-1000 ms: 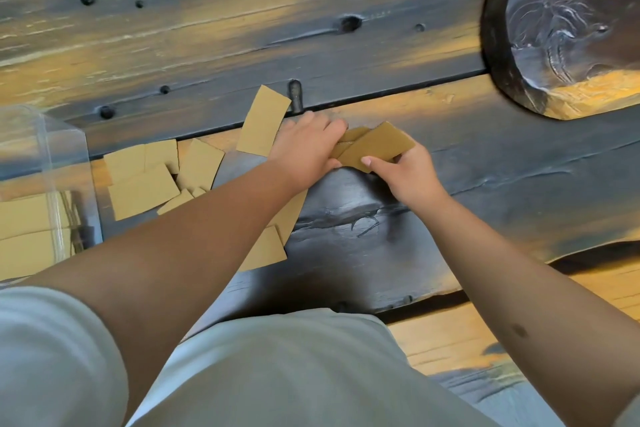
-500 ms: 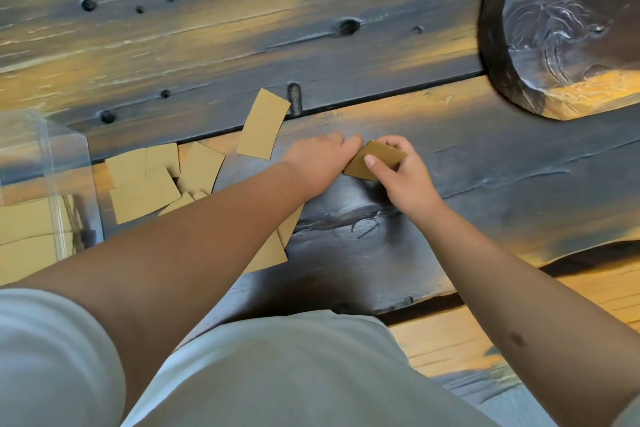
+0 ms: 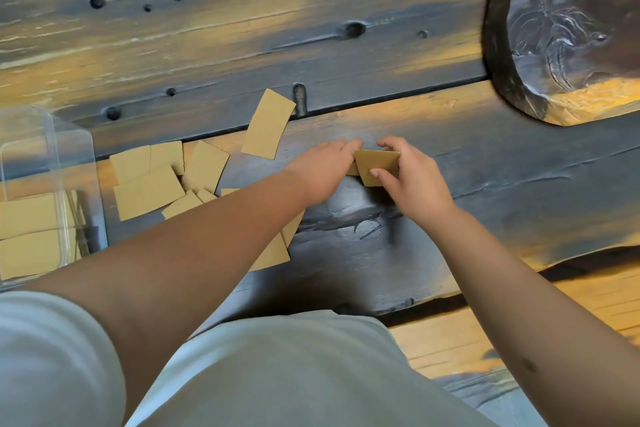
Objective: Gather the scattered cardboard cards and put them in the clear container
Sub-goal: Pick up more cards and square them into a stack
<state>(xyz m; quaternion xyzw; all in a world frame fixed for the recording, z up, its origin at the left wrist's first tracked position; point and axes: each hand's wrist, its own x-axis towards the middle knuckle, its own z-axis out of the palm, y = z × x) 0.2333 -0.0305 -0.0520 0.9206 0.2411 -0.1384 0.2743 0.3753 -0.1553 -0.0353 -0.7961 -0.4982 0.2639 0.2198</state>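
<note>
Head view: two hands [image 3: 325, 168] [image 3: 412, 180], held cards [image 3: 377, 166] (perhaps two).

Right hand [image 3: 412, 180] pinching small card stack [image 3: 377, 166], left hand [image 3: 323, 168] touching it, loose cards [image 3: 149, 191] beside clear container [image 3: 52, 156]

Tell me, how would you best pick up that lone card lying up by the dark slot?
The card lies flat on the table, touching no other card, so nothing can be pinched from above. Probably press fingers on its face, slide it to lift one long edge, then pinch that edge, coming from the near side.
</note>
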